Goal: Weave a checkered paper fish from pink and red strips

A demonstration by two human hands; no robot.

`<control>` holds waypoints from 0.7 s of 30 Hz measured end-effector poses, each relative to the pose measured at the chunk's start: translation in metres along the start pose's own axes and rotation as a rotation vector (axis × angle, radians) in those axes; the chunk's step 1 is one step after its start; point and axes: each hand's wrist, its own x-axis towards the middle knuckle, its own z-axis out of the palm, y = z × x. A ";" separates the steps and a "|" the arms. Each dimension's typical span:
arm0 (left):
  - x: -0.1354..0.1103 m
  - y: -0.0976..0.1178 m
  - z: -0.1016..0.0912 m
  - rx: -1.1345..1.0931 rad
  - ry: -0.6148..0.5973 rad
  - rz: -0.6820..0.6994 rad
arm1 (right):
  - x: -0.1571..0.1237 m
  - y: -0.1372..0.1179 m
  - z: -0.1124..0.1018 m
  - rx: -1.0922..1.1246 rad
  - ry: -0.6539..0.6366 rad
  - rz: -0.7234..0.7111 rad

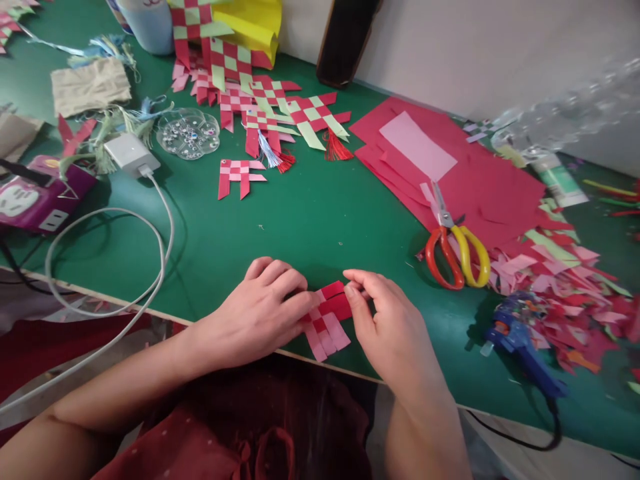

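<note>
A small woven piece of red and pink paper strips (330, 325) lies at the table's front edge, between my hands. My left hand (265, 310) is closed over its left side, the thumb pressing on the weave and hiding part of it. On the right, my right hand (390, 323) pinches at the end of a red strip with thumb and index finger. Pink strip ends point down toward me, and red ones point right. Beyond my hands rests a finished-looking woven paper fish (241, 175) in red and pink.
Scissors (453, 243) lie on stacked red paper (480, 187). A blue glue gun (523, 347) sits beside paper scraps (565, 293). Several woven fish (310, 117) are piled at the back. At left are a looped white cable (163, 260), a charger (133, 155) and a purple power strip (65, 193).
</note>
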 end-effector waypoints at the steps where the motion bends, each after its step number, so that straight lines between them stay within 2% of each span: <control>1: -0.002 0.002 0.001 0.009 0.028 0.039 | -0.004 0.002 -0.001 0.000 -0.002 0.002; 5: -0.009 0.017 0.007 0.043 0.102 0.194 | -0.018 0.005 -0.001 -0.011 0.012 -0.006; 9: -0.012 0.034 0.017 0.069 0.100 0.278 | -0.022 0.006 0.001 -0.011 0.029 -0.005; 16: -0.009 0.044 0.028 0.197 -0.022 0.269 | -0.019 0.008 0.006 -0.023 0.041 -0.003; 21: -0.008 0.043 0.026 0.183 -0.036 0.267 | -0.017 0.009 0.008 -0.036 0.026 0.008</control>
